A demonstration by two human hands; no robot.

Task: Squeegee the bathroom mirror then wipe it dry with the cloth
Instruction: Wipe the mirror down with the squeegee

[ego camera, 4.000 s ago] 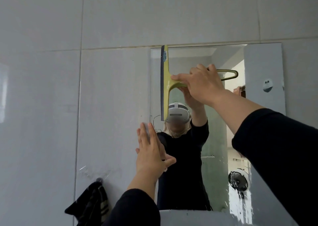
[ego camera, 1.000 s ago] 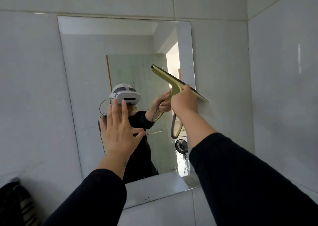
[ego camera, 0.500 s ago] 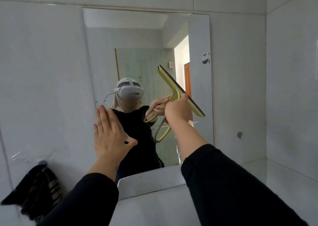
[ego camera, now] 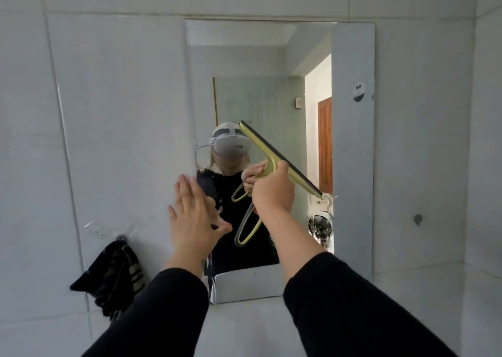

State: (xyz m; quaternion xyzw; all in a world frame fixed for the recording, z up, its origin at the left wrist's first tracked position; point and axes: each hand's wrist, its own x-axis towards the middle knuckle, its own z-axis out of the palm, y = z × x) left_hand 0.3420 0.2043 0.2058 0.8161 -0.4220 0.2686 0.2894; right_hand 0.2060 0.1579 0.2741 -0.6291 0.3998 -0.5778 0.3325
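The rectangular mirror hangs on the white tiled wall. My right hand grips the handle of a yellow-green squeegee, whose black blade lies slanted against the glass, upper end to the left, lower end to the right. My left hand is flat, fingers straight, on the mirror's left edge. A dark striped cloth hangs from a hook on the wall, lower left of the mirror. Water streaks show on the glass near the blade's lower end.
A small dark hook sits on the wall right of the mirror. A side wall meets the mirror wall at the right. A white ledge runs below the mirror. A round sticker is on the glass, upper right.
The squeegee has slid left and down across the glass with my right hand. My left hand stays flat at the mirror's left edge. My view has shifted so the mirror sits further right.
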